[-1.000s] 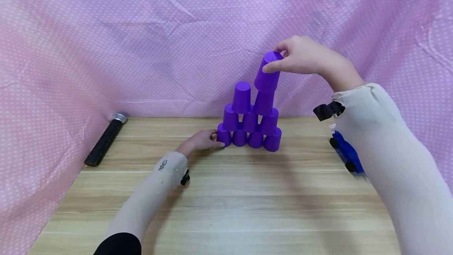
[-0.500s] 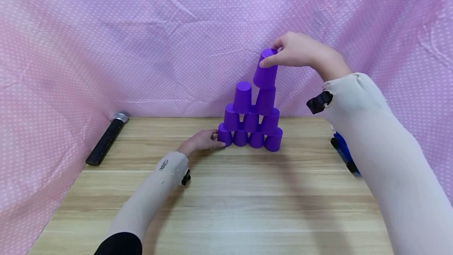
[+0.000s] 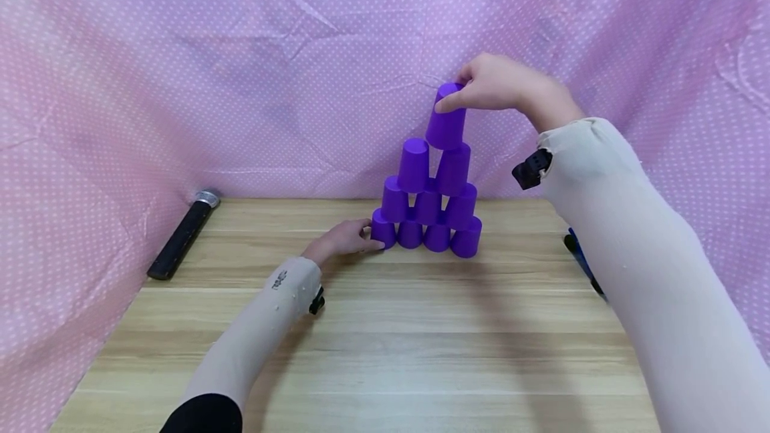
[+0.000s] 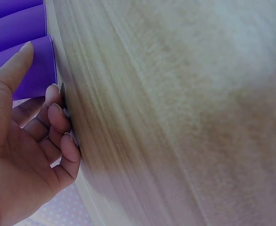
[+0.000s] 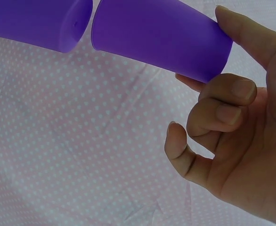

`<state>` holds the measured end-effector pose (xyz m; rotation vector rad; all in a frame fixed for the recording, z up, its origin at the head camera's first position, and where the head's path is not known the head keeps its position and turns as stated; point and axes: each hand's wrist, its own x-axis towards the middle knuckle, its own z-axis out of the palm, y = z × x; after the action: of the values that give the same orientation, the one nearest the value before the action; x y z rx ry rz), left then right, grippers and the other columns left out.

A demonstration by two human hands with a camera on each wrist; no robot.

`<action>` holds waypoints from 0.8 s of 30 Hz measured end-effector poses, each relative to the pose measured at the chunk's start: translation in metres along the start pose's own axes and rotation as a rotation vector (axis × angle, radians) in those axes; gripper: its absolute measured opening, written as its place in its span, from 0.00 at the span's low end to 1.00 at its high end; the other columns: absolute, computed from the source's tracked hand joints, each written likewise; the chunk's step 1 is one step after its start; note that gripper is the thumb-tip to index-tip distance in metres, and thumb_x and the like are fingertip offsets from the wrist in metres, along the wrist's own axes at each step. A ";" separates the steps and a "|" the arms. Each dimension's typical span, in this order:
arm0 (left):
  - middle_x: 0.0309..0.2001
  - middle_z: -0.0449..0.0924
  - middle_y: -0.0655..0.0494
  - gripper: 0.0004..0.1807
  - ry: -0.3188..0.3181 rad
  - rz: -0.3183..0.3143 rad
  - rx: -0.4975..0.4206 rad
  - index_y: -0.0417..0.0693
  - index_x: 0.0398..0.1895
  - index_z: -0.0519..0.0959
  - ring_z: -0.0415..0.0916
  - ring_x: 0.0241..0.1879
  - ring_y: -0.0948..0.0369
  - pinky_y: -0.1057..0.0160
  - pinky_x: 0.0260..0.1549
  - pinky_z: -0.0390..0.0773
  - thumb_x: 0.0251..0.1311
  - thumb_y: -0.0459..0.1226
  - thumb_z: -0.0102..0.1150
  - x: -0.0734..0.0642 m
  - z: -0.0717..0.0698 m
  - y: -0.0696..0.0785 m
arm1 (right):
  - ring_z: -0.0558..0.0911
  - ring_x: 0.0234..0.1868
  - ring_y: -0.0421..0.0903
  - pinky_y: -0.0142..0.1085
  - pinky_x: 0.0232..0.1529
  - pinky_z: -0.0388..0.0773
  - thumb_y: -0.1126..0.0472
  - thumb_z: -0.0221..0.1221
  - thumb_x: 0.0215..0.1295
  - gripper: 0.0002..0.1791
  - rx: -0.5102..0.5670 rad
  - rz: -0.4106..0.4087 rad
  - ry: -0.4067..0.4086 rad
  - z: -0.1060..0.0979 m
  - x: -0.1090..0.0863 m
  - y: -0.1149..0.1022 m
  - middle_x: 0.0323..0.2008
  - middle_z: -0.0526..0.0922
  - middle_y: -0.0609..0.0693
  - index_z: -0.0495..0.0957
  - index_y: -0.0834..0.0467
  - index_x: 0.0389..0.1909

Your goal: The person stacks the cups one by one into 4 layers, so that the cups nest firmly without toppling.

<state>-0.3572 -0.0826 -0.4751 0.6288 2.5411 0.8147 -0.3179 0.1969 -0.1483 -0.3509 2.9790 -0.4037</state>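
Observation:
Upside-down purple cups stand in a pyramid: several in the bottom row, three above, then two. My right hand [image 3: 496, 82] pinches one more upside-down purple cup [image 3: 446, 122] near its base, thumb on the near side. That held cup [image 5: 159, 37] hangs over the upper pair, above the gap between the left upper cup [image 3: 414, 166] and the right upper cup [image 3: 452, 171]. In the right wrist view a thin gap separates its rim from a cup below. My left hand [image 3: 343, 238] holds the bottom-left cup [image 4: 39, 66] between thumb and fingers, down at the table.
A black microphone [image 3: 183, 236] with a silver head lies at the table's left. On the right, a blue toy car [image 3: 580, 256] is mostly hidden behind my right sleeve. Pink dotted cloth [image 3: 301, 85] hangs behind the wooden table [image 3: 385, 339].
My right hand has carried its cup leftward and slightly up, from over the right upper cup to between the two. My left hand stays at the bottom-left cup.

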 end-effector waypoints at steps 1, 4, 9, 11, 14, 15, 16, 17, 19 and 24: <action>0.34 0.81 0.56 0.32 -0.001 -0.001 0.001 0.54 0.63 0.74 0.77 0.35 0.59 0.57 0.42 0.74 0.60 0.58 0.64 0.000 0.000 0.000 | 0.71 0.45 0.49 0.45 0.48 0.67 0.34 0.60 0.63 0.28 0.004 0.001 -0.001 0.001 0.001 0.000 0.34 0.77 0.49 0.79 0.56 0.42; 0.32 0.81 0.56 0.31 0.000 0.002 0.004 0.54 0.62 0.75 0.77 0.33 0.59 0.58 0.40 0.74 0.60 0.58 0.65 0.001 0.000 -0.001 | 0.70 0.42 0.48 0.43 0.45 0.66 0.35 0.60 0.63 0.27 0.001 -0.003 0.002 0.002 0.003 -0.001 0.31 0.75 0.47 0.78 0.56 0.39; 0.31 0.80 0.56 0.30 0.003 0.005 0.004 0.54 0.60 0.76 0.76 0.33 0.59 0.59 0.37 0.73 0.60 0.58 0.65 0.001 0.001 -0.001 | 0.69 0.39 0.47 0.42 0.41 0.65 0.35 0.60 0.63 0.26 -0.011 -0.011 0.003 0.004 0.007 -0.001 0.27 0.72 0.46 0.77 0.56 0.35; 0.32 0.80 0.56 0.30 0.004 0.005 0.003 0.54 0.60 0.76 0.76 0.33 0.59 0.59 0.38 0.73 0.60 0.58 0.65 0.001 0.000 -0.001 | 0.68 0.39 0.47 0.42 0.41 0.64 0.35 0.60 0.63 0.26 -0.008 -0.007 -0.002 0.004 0.008 0.000 0.27 0.72 0.45 0.77 0.56 0.35; 0.32 0.80 0.56 0.31 0.005 0.003 0.006 0.55 0.61 0.75 0.75 0.34 0.59 0.59 0.38 0.73 0.59 0.59 0.65 0.001 0.000 -0.001 | 0.69 0.40 0.48 0.42 0.42 0.65 0.35 0.60 0.63 0.27 -0.002 -0.002 -0.008 0.004 0.008 0.000 0.28 0.73 0.46 0.77 0.57 0.37; 0.32 0.80 0.56 0.31 0.005 0.003 0.006 0.55 0.61 0.75 0.76 0.34 0.59 0.59 0.39 0.73 0.59 0.59 0.65 0.001 0.000 -0.001 | 0.69 0.40 0.48 0.42 0.42 0.65 0.35 0.60 0.63 0.26 0.000 0.000 -0.008 0.005 0.008 -0.001 0.29 0.73 0.46 0.77 0.57 0.37; 0.32 0.80 0.56 0.31 0.004 0.001 0.005 0.55 0.61 0.75 0.76 0.34 0.59 0.59 0.39 0.73 0.59 0.59 0.65 0.001 0.000 -0.001 | 0.69 0.41 0.48 0.42 0.43 0.65 0.35 0.60 0.63 0.27 0.000 0.002 -0.009 0.005 0.008 -0.001 0.29 0.73 0.46 0.77 0.57 0.37; 0.33 0.80 0.56 0.31 0.002 -0.001 0.004 0.55 0.62 0.75 0.76 0.34 0.59 0.59 0.39 0.73 0.59 0.59 0.65 0.000 0.000 -0.001 | 0.69 0.41 0.48 0.42 0.43 0.65 0.35 0.60 0.63 0.27 0.001 0.003 -0.010 0.005 0.008 -0.001 0.29 0.73 0.46 0.77 0.57 0.37; 0.33 0.81 0.56 0.32 0.000 -0.003 0.003 0.55 0.62 0.75 0.76 0.35 0.59 0.58 0.40 0.74 0.59 0.59 0.65 0.000 -0.001 0.000 | 0.69 0.41 0.48 0.42 0.43 0.65 0.34 0.60 0.63 0.27 0.003 0.005 -0.011 0.005 0.009 -0.001 0.29 0.74 0.46 0.77 0.57 0.37; 0.34 0.80 0.56 0.32 0.002 -0.004 0.005 0.55 0.62 0.74 0.76 0.35 0.59 0.58 0.41 0.73 0.59 0.59 0.65 0.000 -0.001 0.001 | 0.68 0.39 0.47 0.42 0.41 0.64 0.34 0.60 0.63 0.27 0.002 0.003 -0.012 0.006 0.010 -0.002 0.27 0.71 0.45 0.76 0.57 0.35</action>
<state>-0.3574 -0.0825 -0.4741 0.6244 2.5464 0.8076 -0.3262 0.1913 -0.1544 -0.3479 2.9670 -0.4033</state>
